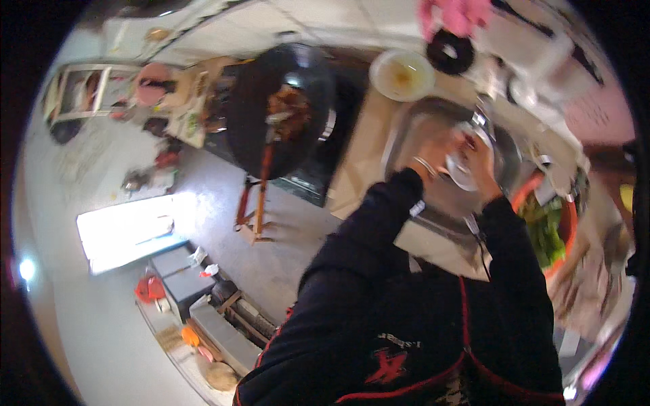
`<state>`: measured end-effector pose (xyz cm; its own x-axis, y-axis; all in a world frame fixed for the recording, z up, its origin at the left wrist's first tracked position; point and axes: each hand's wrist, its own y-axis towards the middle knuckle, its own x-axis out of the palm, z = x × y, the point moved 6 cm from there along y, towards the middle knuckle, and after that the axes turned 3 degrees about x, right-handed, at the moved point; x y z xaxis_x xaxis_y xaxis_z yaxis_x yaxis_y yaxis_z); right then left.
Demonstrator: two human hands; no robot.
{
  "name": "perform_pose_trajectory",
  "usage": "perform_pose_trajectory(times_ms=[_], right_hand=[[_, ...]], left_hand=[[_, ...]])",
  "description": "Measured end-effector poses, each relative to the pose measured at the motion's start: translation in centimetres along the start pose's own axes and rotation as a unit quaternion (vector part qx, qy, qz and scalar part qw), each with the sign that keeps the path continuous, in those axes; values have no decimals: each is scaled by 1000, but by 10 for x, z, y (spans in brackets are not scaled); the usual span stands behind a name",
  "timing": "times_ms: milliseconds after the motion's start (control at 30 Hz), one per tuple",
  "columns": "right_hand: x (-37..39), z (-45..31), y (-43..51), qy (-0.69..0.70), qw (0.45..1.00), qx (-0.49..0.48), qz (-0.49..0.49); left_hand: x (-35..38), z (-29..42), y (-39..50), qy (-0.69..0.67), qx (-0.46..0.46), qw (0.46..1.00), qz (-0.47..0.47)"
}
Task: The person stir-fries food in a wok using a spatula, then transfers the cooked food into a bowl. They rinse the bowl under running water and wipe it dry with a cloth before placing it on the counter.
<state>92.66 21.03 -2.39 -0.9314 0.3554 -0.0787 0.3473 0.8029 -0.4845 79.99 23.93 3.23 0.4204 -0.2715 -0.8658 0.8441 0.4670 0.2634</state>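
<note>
Over a stainless steel sink both of my hands come together below the metal faucet. A pale, shiny bowl is between them, partly covered by fingers and blurred. My right hand grips the bowl along its right side. My left hand, with a bracelet at the wrist, is at the bowl's left side; motion blur hides how its fingers lie, and whether it holds the bowl or only touches it.
A bowl of yellowish liquid stands behind the sink. To the left, a dark wok with brown food and a long-handled spatula sits on the stove. An orange basin of green vegetables is at the right.
</note>
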Motion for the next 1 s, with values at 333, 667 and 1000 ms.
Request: perform_pose_trajectory(times_ms=[333, 667, 1000], right_hand=[[-9, 8, -43, -458, 877, -113, -87], [-70, -13, -21, -189, 969, -55, 152], [5, -56, -111, -209, 896, -391, 21]], left_hand=[[1, -39, -19, -491, -468, 726, 115], [41, -35, -66, -744, -609, 233, 148], [89, -33, -50, -854, -472, 48, 211]])
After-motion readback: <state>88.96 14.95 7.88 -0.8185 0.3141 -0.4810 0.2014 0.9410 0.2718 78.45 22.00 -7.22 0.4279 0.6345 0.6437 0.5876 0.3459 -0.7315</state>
